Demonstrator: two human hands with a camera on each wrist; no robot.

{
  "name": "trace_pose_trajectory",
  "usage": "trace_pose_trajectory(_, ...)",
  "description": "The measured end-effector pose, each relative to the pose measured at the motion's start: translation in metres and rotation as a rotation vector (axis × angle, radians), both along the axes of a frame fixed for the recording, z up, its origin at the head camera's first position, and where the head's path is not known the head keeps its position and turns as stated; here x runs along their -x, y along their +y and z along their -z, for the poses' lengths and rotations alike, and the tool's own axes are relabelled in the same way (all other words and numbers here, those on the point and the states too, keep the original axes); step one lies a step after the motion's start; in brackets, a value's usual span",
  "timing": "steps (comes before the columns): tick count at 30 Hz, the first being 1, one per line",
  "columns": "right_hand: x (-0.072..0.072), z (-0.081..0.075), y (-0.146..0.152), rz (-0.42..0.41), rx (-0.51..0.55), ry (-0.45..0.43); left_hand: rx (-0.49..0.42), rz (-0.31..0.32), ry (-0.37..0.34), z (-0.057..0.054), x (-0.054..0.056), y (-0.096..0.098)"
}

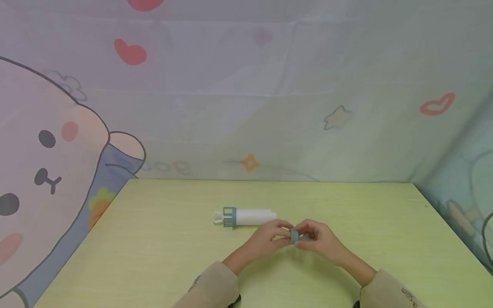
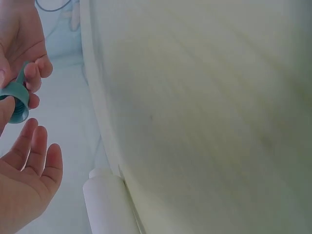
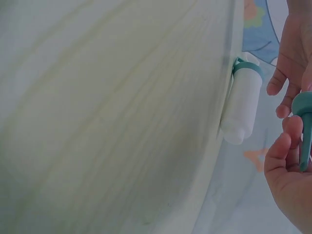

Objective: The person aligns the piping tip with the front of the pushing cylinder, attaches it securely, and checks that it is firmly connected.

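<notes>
A teal nozzle cap [image 1: 294, 236] with a threaded, ring-shaped base and a long tapering spout is held between both hands just above the table. My right hand [image 1: 321, 241] pinches its base, and the spout [image 3: 306, 141] runs back along the right fingers. From the other side, my left hand [image 1: 265, 239] holds the rim with its fingertips, one of them at the open end. The other left fingers [image 2: 36, 153] stay extended, off the cap. Behind the hands lies a white bottle [image 1: 252, 217] on its side, with a teal slotted collar [image 1: 230, 217] and a white loop at its left end.
The pale yellow-green table [image 1: 173, 256] reaches back to a printed cloth backdrop [image 1: 231, 85] with hearts, stars and a cartoon animal. A dark cable [image 1: 486, 239] hangs at the far right, beyond the table edge.
</notes>
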State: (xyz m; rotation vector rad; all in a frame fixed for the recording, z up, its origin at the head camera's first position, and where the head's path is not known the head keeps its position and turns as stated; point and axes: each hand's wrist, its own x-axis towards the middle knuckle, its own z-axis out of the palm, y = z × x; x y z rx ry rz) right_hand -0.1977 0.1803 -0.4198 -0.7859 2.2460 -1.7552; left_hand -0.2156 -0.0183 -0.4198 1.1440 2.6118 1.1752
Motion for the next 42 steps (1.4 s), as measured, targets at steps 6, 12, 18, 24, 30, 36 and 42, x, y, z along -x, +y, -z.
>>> trace_pose_trajectory(6, 0.002, 0.003, 0.004, 0.015, -0.04, -0.008, 0.017, -0.031, -0.092, -0.001, -0.002, -0.002)
trace_pose_trajectory(12, 0.003, 0.005, 0.009, 0.038, -0.077, -0.01, 0.038, -0.046, -0.081, -0.001, 0.004, -0.012)
trace_pose_trajectory(18, 0.003, 0.006, 0.011, 0.037, -0.072, -0.012, 0.133, -0.091, -0.016, -0.006, 0.015, -0.021)
trace_pose_trajectory(24, 0.003, 0.006, 0.013, 0.052, -0.091, -0.016, 0.266, -0.157, 0.067, -0.013, 0.031, -0.03)
trace_pose_trajectory(30, 0.003, 0.008, 0.015, 0.034, -0.078, -0.013, 0.411, -0.194, 0.204, -0.013, 0.042, -0.037)
trace_pose_trajectory(36, 0.003, 0.008, 0.018, 0.017, -0.066, -0.025, 0.526, -0.218, 0.286, -0.007, 0.048, -0.04)
trace_pose_trajectory(42, 0.003, 0.009, 0.022, 0.012, -0.065, -0.033, 0.574, -0.211, 0.252, 0.0, 0.054, -0.041)
